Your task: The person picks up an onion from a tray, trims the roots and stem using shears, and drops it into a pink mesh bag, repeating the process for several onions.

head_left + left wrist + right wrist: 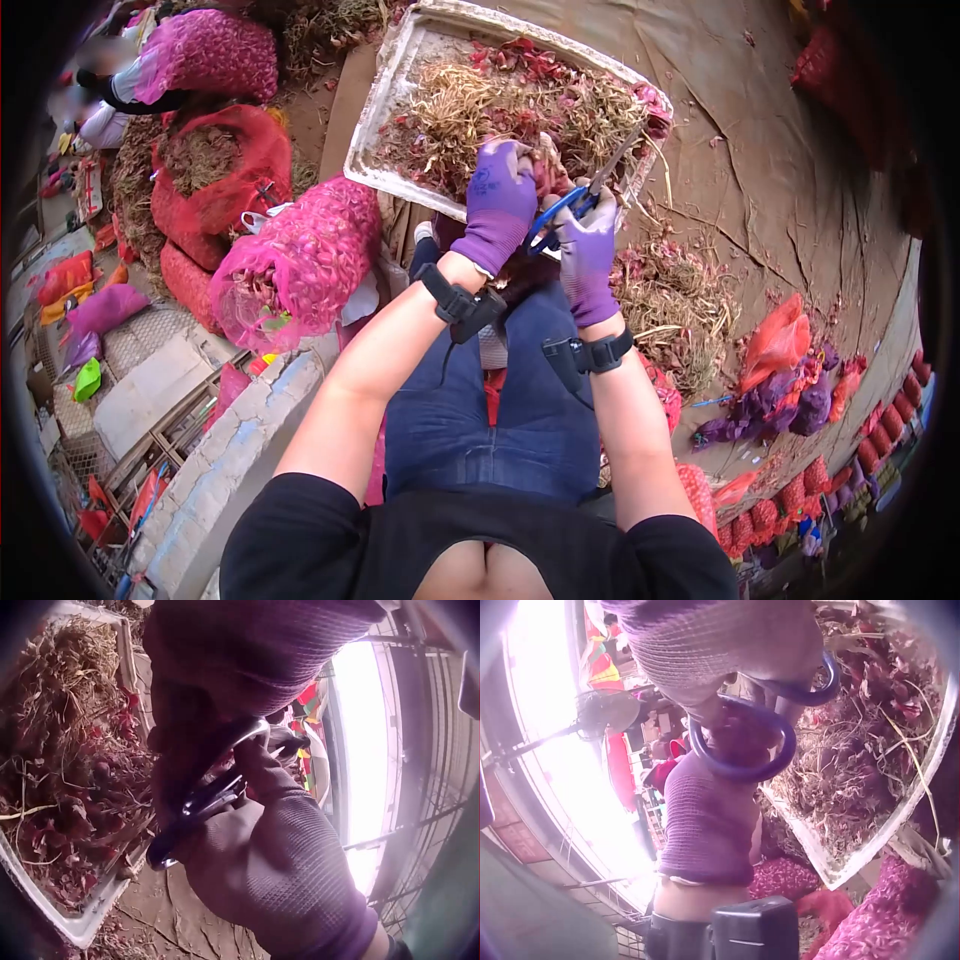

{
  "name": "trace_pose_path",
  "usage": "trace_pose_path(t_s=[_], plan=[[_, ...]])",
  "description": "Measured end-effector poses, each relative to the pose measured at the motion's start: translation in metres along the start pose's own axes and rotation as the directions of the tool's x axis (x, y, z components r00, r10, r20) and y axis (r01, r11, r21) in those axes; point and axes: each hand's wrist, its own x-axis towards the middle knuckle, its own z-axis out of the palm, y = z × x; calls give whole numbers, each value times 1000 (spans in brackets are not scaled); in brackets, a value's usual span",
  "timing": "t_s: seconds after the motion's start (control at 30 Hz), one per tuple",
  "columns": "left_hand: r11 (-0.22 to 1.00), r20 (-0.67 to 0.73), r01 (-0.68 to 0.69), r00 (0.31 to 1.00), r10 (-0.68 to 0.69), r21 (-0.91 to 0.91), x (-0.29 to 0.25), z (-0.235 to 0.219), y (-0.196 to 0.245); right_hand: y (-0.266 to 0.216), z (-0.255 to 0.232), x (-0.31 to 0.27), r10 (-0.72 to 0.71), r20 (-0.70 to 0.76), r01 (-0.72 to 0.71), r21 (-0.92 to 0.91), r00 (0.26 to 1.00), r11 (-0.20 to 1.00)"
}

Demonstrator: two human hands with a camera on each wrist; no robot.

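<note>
My left hand (pixel 498 200), in a purple glove, grips a reddish bunch of shallots (pixel 548 168) with dry stalks, mostly hidden by the fingers. Close on its right, my gloved right hand (pixel 588 240) holds scissors (pixel 558 213) by their blue handles. Their blades point up and right over the tray's near corner. In the right wrist view the handle loops (pixel 754 776) curve around the fingers. Both hands are at the near edge of a white tray (pixel 405 187), heaped with dry stalks and red skins (pixel 490 100).
A pink mesh sack (pixel 300 260) of bulbs stands left of my legs, with red sacks (pixel 205 190) behind it. Cut stalks (pixel 680 310) lie piled on the ground to the right. Orange and purple bags (pixel 785 360) lie beyond. Other people (pixel 110 95) are at the upper left.
</note>
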Motion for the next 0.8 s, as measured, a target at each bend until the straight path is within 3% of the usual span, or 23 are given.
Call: trace_pose_path(t_s=[0.03, 0.07, 0.13, 0.17, 0.27, 0.33, 0.4, 0.43, 0.47, 0.5, 0.53, 0.6, 0.63, 0.67, 0.7, 0.73, 0.8], plan=[[994, 134, 91, 988, -82, -64, -1, -2, 1, -3, 0, -2, -66, -9, 64, -141, 998, 988], [994, 126, 91, 989, -83, -66, 0, -2, 2, -6, -1, -2, -136, -9, 128, -278, 991, 952], [862, 429, 335, 890, -156, -381, 5, -9, 9, -8, -15, 7, -155, -4, 148, -281, 988, 948], [919, 407, 189, 913, -35, -346, 5, -15, 10, -8, -21, 11, -153, 27, 154, -310, 988, 938], [935, 488, 133, 872, 47, -327, 10, -20, 10, -17, -27, 7, -101, 76, 123, -397, 992, 909], [951, 518, 149, 855, 13, -270, 8, -15, 9, -16, -29, 8, -196, 59, 201, -457, 979, 866], [930, 542, 235, 839, -48, -283, 5, -7, 3, -14, -29, 7, -203, 64, 211, -431, 977, 877], [986, 444, 32, 895, 45, -165, 3, -7, 5, -17, -29, 5, -219, 88, 234, -498, 972, 835], [986, 442, 34, 896, 43, -164, 2, -8, 8, -19, -29, 4, -236, 113, 258, -561, 965, 786], [995, 431, -6, 901, 49, -100, 2, -7, 8, -20, -30, 6, -234, 117, 259, -561, 965, 786], [998, 421, -45, 906, 54, -32, 1, -8, 8, -20, -33, 8, -182, 110, 212, -460, 977, 862], [994, 388, -64, 917, 92, -85, 1, -8, 2, -23, -40, 11, -124, 107, 154, -353, 986, 923], [966, 512, 205, 853, -99, -156, 3, -11, 2, -28, -44, 12, -45, 133, 84, -311, 990, 947], [866, 636, 464, 729, -255, -185, 5, -13, 2, -31, -47, 14, 32, 162, 13, -271, 986, 963], [870, 595, 450, 762, -255, -204, 6, -17, 2, -31, -51, 15, 137, 186, -121, -98, 973, 988], [869, 596, 451, 761, -257, -202, 5, -19, -1, -29, -53, 15, 140, 185, -123, -98, 973, 988], [559, 668, 690, 683, -295, -459, 7, -20, -7, -31, -59, 16, 209, 178, -225, 72, 961, 972]])
